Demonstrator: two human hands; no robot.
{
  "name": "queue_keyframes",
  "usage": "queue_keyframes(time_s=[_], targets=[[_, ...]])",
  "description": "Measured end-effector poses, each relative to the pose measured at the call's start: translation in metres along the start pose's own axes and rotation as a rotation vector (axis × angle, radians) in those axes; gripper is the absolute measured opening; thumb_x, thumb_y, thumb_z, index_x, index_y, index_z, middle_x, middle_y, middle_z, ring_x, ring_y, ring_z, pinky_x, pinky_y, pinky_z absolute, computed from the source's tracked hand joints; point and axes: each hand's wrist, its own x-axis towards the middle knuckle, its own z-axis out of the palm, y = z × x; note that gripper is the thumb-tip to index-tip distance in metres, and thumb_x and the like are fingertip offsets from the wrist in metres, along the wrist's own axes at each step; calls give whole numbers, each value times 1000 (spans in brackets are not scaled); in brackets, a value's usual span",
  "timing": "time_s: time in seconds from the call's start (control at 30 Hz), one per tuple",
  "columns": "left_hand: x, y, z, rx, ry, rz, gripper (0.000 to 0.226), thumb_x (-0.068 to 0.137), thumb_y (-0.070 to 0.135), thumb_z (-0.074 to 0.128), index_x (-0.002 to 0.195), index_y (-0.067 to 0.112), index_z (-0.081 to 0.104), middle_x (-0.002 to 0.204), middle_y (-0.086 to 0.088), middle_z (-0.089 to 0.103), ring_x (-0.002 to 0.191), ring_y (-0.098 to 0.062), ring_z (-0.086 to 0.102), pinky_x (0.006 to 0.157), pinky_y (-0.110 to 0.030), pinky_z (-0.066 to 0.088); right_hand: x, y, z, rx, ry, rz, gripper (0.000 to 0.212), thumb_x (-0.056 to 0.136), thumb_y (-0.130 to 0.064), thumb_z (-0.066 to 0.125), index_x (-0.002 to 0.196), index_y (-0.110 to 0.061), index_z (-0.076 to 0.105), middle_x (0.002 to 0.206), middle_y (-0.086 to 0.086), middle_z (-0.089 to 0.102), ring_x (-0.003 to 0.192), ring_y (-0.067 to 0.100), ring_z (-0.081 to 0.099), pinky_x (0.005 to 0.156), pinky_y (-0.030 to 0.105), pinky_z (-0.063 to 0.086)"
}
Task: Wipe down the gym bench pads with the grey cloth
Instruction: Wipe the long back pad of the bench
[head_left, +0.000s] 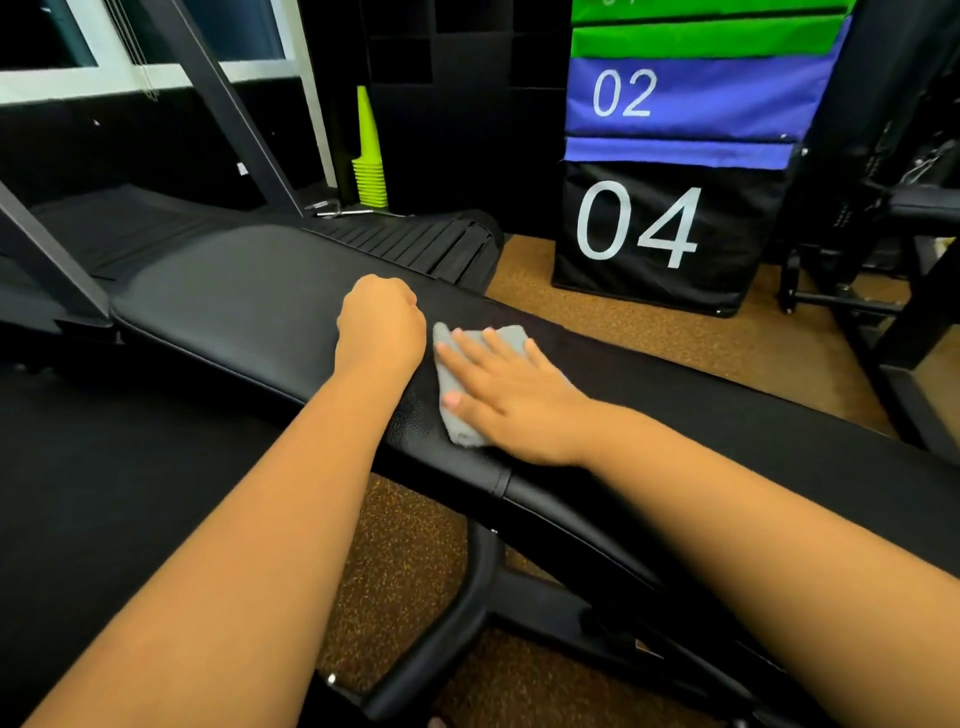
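1. Nearest me, the person's 2 bare forearms reach out over the long black padded vinyl gym bench (234, 306).
2. The right hand (511, 397) lies flat, fingers spread, pressing the small folded grey cloth (457, 421) onto the pad near the seam between the 2 pads.
3. The left hand (382, 325) rests just beside the cloth as a curled fist, holding nothing I can see.
4. The cloth looks soft, light and limp; a flat palm should drag it best over slick vinyl.
5. The palm hides much of the cloth; the bench's right end is cut off.
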Motion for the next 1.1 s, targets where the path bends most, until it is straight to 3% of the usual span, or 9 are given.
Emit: queue_keyframes(time_s=[0.1,0.17,0.3,0.53,0.63,0.77,0.87,0.97,1.1], targets=[[-2,2,-2,16,-6,-1,22,90,6,49,77,7,66,94,-11,57,88,-36,59,62,-34,39,-11,15,-6,61,-14,-59,59,102,-50,19,154,-34,-4,163,-7,-3,149,14,-9,117,44,-7],[-4,3,-3,31,-11,0,33,87,0,46,56,10,48,77,-9,45,84,-38,58,53,-32,34,7,36,-12,53,-22,41,58,103,-48,20,154,-30,1,162,-4,6,149,20,-1,119,49,-1],[-7,3,-6,20,-2,35,41,85,-2,45,50,13,31,66,-4,29,67,-29,43,47,-28,21,35,30,-9,8,-8,265,60,101,-50,16,154,-27,-2,163,0,2,149,29,-1,116,55,1],[-5,1,-6,-8,-4,27,29,84,-1,47,57,11,49,69,-7,46,65,-27,42,53,-28,32,-15,-4,5,25,28,-72,60,101,-54,14,154,-31,-3,163,-5,0,149,18,-4,119,47,-2],[-6,1,-6,-18,-16,47,26,86,-1,48,73,17,60,84,-7,57,74,-24,48,65,-31,42,-5,40,-1,25,31,66,65,96,-58,10,155,-30,3,161,-2,11,147,23,8,117,54,11],[-7,2,-6,-12,-15,20,23,86,-2,47,75,18,53,86,-7,56,73,-24,49,64,-34,45,7,34,1,-18,22,231,62,100,-51,12,155,-24,0,162,1,7,148,30,3,117,54,7],[-6,1,-7,-16,-10,21,22,88,0,47,75,17,55,94,-14,64,76,-29,56,68,-38,51,-15,-9,7,-54,48,102,73,90,-60,0,154,-25,-2,161,1,9,148,31,5,116,57,7],[-5,0,-7,-5,-24,25,25,91,2,47,82,13,67,99,-14,64,85,-33,62,66,-36,49,-57,-35,7,-48,32,-43,66,99,-56,13,154,-26,-6,163,-1,-3,149,24,-7,119,51,-3],[-3,0,-7,23,-73,27,29,86,-2,47,60,12,52,75,-9,55,64,-26,49,54,-29,39,-78,-39,8,-68,22,-42,64,101,-52,20,154,-28,-8,163,-2,-8,149,21,-12,121,46,-5]])
